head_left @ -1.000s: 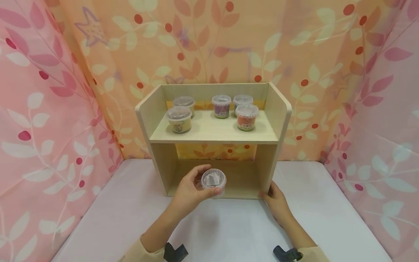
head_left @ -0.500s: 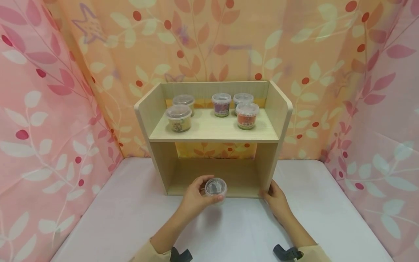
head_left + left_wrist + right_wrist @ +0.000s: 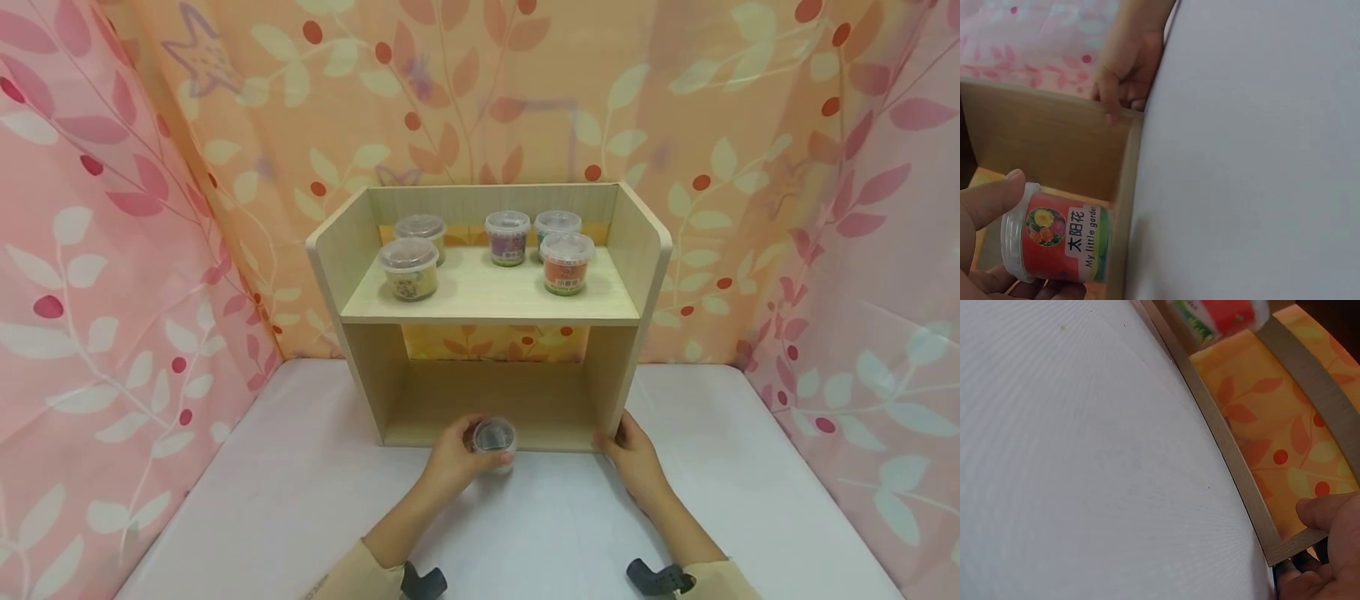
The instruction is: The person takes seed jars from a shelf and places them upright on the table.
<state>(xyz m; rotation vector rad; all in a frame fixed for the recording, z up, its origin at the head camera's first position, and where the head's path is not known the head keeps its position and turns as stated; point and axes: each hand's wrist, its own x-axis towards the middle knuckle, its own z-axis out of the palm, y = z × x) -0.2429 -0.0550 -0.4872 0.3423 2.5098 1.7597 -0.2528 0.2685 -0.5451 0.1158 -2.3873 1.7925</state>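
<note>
My left hand [image 3: 452, 457] grips a small lidded plastic cup [image 3: 495, 437] just in front of the lower compartment of a pale wooden shelf [image 3: 480, 310]. In the left wrist view the cup [image 3: 1063, 237] shows a red label with a flower picture and "My little garden"; the thumb lies by the clear lid and the fingers pass beneath. Down at the shelf's lower right corner, my right hand [image 3: 637, 465] pinches the side panel. The right wrist view has its thumb [image 3: 1319, 511] inside the panel and the fingers outside, partly hidden.
On the upper board stand two wider cups with yellow labels [image 3: 410, 271] at left. At right are a purple-labelled cup [image 3: 507, 240], an orange-labelled cup [image 3: 566, 265] and a partly hidden cup [image 3: 557, 223]. A white-covered table [image 3: 300, 508] carries the shelf; patterned curtains [image 3: 480, 100] surround it.
My left hand has lowered the cup, bringing it from before the lower compartment's opening down to about the shelf's bottom front edge. The right hand has kept its place on the side panel.
</note>
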